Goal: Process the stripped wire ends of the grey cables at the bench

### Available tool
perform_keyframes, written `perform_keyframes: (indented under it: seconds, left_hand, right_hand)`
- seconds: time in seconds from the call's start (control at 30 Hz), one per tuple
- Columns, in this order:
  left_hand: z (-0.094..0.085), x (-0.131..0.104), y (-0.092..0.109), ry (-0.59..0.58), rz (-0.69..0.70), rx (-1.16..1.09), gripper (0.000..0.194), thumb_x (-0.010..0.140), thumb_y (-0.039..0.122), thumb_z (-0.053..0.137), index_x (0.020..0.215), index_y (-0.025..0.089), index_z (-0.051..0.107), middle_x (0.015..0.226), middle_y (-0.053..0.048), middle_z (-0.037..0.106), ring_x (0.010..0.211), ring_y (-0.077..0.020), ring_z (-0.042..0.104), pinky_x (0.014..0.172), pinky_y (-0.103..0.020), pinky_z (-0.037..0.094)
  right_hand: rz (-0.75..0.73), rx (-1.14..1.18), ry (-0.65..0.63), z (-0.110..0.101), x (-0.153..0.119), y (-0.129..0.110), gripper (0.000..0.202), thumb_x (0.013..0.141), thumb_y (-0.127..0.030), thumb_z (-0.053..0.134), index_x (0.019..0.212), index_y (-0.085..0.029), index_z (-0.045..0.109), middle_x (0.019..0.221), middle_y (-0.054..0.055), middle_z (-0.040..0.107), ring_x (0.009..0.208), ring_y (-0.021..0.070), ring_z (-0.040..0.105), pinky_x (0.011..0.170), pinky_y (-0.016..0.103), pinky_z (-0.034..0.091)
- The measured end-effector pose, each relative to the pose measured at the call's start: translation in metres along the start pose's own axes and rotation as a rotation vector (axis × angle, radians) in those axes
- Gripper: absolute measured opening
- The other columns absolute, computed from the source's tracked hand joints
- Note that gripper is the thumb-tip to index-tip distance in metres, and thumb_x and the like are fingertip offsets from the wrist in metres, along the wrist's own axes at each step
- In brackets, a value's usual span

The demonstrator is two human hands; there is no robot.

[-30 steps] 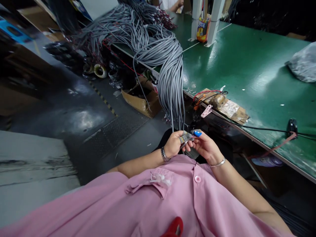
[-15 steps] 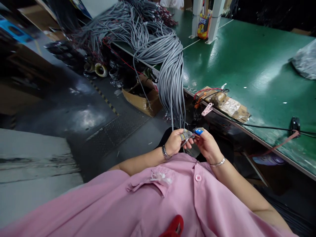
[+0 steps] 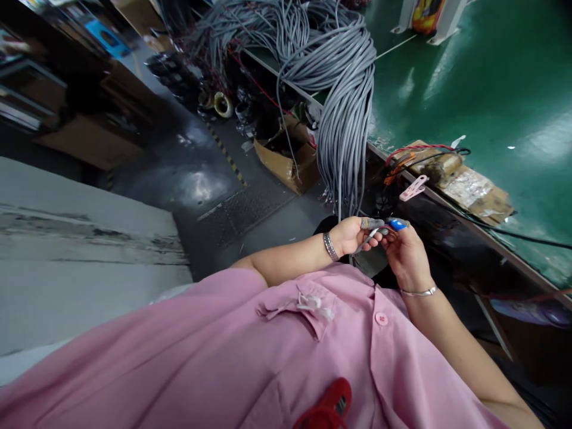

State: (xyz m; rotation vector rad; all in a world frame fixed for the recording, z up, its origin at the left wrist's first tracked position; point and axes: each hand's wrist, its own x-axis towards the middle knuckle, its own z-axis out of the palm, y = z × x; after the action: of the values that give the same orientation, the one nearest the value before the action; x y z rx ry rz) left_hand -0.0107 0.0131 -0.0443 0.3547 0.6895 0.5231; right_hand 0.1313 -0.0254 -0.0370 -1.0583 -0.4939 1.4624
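My left hand, its thumb wrapped in a grey cover, pinches the end of a grey cable. Thin coloured wires fan out from that end toward my right hand. The right thumb carries a blue wrap, and its fingers are closed on the thin wires. Both hands meet in front of my pink shirt, fingertips almost touching. Just beyond them a thick bundle of grey cables hangs over the table edge. The exact wire ends are hidden by my fingers.
A green table runs along the right. On its edge sit a taped cardboard piece, a pink clip and a black cord. An open cardboard box stands on the floor; a worn white surface is at left.
The view has shifted, so the scene sits further right and the hands lie lower in relation to the table. The left thumb now lies flatter, and more of the cable end shows between the hands.
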Motion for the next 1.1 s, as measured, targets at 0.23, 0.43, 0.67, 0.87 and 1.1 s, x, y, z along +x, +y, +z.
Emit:
perform_keyframes:
  seconds: [0.23, 0.43, 0.67, 0.87, 1.1]
  left_hand:
    - [-0.002, -0.002, -0.009, -0.018, 0.180, 0.156, 0.014, 0.083, 0.023, 0.054, 0.079, 0.011, 0.060, 0.060, -0.006, 0.065, 0.044, -0.0136, 0.060, 0.037, -0.019, 0.036]
    - [-0.003, -0.013, -0.016, -0.121, 0.274, 0.316, 0.029, 0.072, 0.036, 0.072, 0.075, 0.010, 0.060, 0.061, -0.006, 0.066, 0.043, -0.0130, 0.060, 0.036, -0.018, 0.037]
    - [-0.003, -0.015, -0.019, -0.108, 0.308, 0.294, 0.029, 0.074, 0.037, 0.069, 0.076, 0.009, 0.061, 0.062, -0.008, 0.067, 0.044, -0.0150, 0.062, 0.036, -0.019, 0.039]
    - [-0.003, -0.016, -0.022, -0.092, 0.303, 0.240, 0.030, 0.073, 0.039, 0.070, 0.077, 0.010, 0.061, 0.061, -0.007, 0.067, 0.043, -0.0152, 0.061, 0.036, -0.020, 0.039]
    - [0.000, -0.020, -0.024, -0.054, 0.332, 0.334, 0.032, 0.073, 0.041, 0.070, 0.074, 0.011, 0.060, 0.062, -0.007, 0.067, 0.044, -0.0142, 0.061, 0.037, -0.019, 0.039]
  right_hand:
    - [0.070, 0.005, -0.033, -0.006, 0.001, -0.002, 0.015, 0.071, -0.025, 0.074, 0.071, -0.021, 0.059, 0.062, -0.006, 0.057, 0.054, 0.0077, 0.050, 0.053, 0.022, 0.045]
    - [0.257, -0.001, -0.246, -0.014, -0.001, -0.014, 0.017, 0.069, -0.028, 0.074, 0.065, -0.020, 0.060, 0.053, -0.005, 0.049, 0.050, 0.0088, 0.047, 0.051, 0.023, 0.046]
    - [0.235, 0.016, -0.256, -0.015, -0.005, -0.017, 0.014, 0.071, -0.026, 0.074, 0.068, -0.019, 0.061, 0.052, -0.007, 0.046, 0.050, 0.0062, 0.045, 0.054, 0.019, 0.045]
    - [0.212, 0.006, -0.256, -0.013, -0.009, -0.017, 0.015, 0.070, -0.024, 0.073, 0.066, -0.019, 0.060, 0.056, -0.006, 0.050, 0.050, 0.0060, 0.043, 0.052, 0.020, 0.043]
    - [0.182, -0.034, -0.216, -0.011, -0.011, -0.021, 0.016, 0.069, -0.025, 0.075, 0.066, -0.018, 0.060, 0.055, -0.006, 0.051, 0.050, 0.0061, 0.043, 0.051, 0.020, 0.040]
